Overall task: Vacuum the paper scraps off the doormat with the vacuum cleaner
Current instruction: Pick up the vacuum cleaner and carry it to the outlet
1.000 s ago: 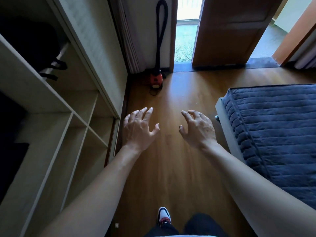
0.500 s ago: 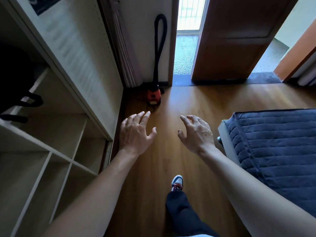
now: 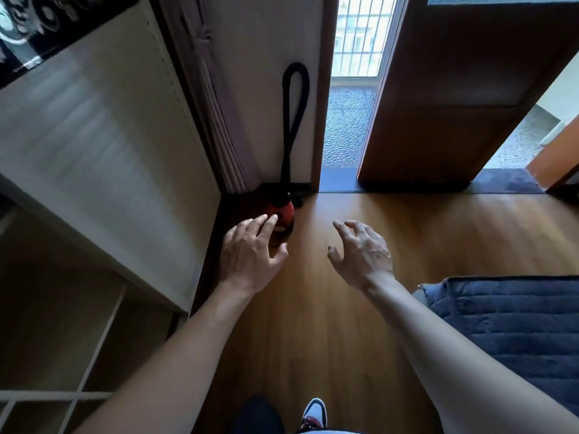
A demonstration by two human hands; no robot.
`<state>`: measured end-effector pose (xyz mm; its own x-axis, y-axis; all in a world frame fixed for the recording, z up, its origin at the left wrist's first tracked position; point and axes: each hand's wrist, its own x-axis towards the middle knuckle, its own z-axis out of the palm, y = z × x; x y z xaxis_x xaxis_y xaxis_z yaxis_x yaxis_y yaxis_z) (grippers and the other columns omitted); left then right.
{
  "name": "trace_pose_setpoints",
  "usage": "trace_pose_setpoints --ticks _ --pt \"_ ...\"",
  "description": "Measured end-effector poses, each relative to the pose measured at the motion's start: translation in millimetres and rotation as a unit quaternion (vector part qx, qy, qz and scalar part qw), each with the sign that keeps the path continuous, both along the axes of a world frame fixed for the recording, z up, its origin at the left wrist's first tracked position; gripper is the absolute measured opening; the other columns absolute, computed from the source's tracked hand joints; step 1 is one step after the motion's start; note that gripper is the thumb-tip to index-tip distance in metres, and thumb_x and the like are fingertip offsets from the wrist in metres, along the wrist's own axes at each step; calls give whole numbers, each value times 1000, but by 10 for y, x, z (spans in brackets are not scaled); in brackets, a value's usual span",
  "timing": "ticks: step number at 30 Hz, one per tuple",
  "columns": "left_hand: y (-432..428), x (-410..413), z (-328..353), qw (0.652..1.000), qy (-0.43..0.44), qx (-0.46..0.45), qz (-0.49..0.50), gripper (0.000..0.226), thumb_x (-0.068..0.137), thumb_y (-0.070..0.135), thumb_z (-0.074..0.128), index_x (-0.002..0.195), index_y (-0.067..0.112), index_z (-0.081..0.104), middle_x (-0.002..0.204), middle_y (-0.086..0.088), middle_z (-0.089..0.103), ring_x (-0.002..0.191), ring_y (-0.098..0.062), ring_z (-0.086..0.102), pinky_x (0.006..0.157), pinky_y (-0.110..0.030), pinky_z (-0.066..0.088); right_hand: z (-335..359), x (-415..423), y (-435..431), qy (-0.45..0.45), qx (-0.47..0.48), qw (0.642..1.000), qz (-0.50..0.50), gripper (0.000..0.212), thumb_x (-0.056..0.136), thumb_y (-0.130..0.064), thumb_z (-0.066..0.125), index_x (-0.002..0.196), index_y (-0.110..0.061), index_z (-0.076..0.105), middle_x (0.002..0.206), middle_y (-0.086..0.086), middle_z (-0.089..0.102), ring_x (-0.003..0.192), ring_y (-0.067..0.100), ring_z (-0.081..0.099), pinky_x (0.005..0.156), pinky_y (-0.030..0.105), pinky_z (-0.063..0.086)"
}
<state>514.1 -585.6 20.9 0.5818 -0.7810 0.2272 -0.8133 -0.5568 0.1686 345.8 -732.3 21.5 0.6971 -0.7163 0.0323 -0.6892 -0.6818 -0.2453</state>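
A big pale shelf unit (image 3: 109, 145) stands to the left of the left hand's fingers. The brown wood floor (image 3: 313, 324) lies under both hands. A brown door (image 3: 454, 98) stands open, far ahead and to the right of the fingers. A bed with a blue quilt (image 3: 517, 333) is to the right of the right hand and closer to the person.

A dark mat (image 3: 507, 184) lies at the doorway, far ahead of the right fingers. I think it is the doormat. No paper scraps show on it from here.

The vacuum cleaner (image 3: 283, 211) sits in the corner, just ahead of the left fingertips. Its red body is on the floor. Its black hose (image 3: 294, 114) goes straight up the wall in a tall loop, so its long way is up and down.

The left hand (image 3: 250, 255) is the nearer one. Its fingers (image 3: 266, 222) are straight and spread and hold nothing. Their tips cover part of the red body, but I cannot tell if they touch it. The right hand (image 3: 363, 255) is to the right of the vacuum, well apart from it. Its fingers (image 3: 344, 227) are loosely bent and hold nothing.

Nothing stands between the left fingers and the vacuum. The shelf side and the wall are close, so it is a tight corner.
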Motion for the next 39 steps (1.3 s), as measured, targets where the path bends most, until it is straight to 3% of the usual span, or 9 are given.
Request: trace_pose_setpoints --ticks 12,25,39 --pt "-1362 1262 -191 1000 10 13 -11 65 85 55 40 139 23 56 137 -2 61 124 -24 55 102 -45 45 -253 1225 -1301 23 22 999 -5 63 97 -47 54 155 -26 43 154 6 51 143 26 45 117 44 35" --pt "-3124 3420 -212 999 32 19 -36 66 87 55 35 141 22 53 140 -1 58 128 -21 53 105 -42 43 -167 3240 -3030 31 13 999 -43 62 96 -46 56 155 -27 44 156 5 49 146 25 41 116 42 34" --pt "-4425 4322 -432 998 53 30 -12 67 87 55 37 142 20 52 142 -1 57 129 -20 52 105 -40 42 -449 4162 -4440 58 30 998 -21 63 98 -49 52 157 -30 39 157 5 47 147 26 40 118 40 32"
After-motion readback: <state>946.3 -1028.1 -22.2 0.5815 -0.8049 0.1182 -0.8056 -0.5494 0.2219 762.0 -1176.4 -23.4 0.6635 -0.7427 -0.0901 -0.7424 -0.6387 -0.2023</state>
